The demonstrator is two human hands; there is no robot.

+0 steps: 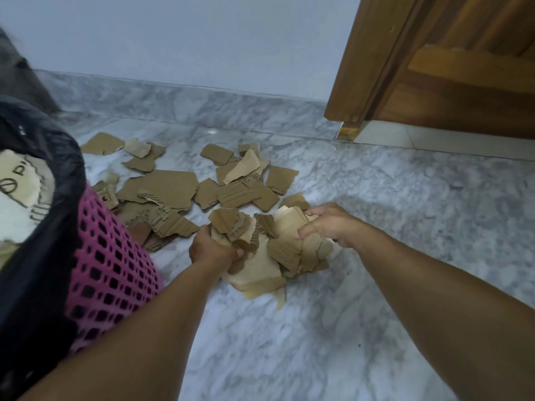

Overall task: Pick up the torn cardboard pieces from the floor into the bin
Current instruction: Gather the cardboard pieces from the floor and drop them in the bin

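My left hand (212, 250) grips one side of a bunch of torn cardboard pieces (269, 250), fingers curled round the scraps, and my right hand (327, 224) clutches the other side, fingers bent over the top pieces. The bunch sits between my hands just above the marble floor (405, 227), its lowest pale sheets hanging down; I cannot tell whether they touch the floor. More torn pieces (170, 186) lie scattered on the floor beyond my hands, spreading towards the wall (173, 39). The pink mesh bin (110, 267) with its black liner (55, 175) stands just left of my left forearm, some scraps lying against its base. A wooden door (451, 68) stands at the far right, well apart from the pile.
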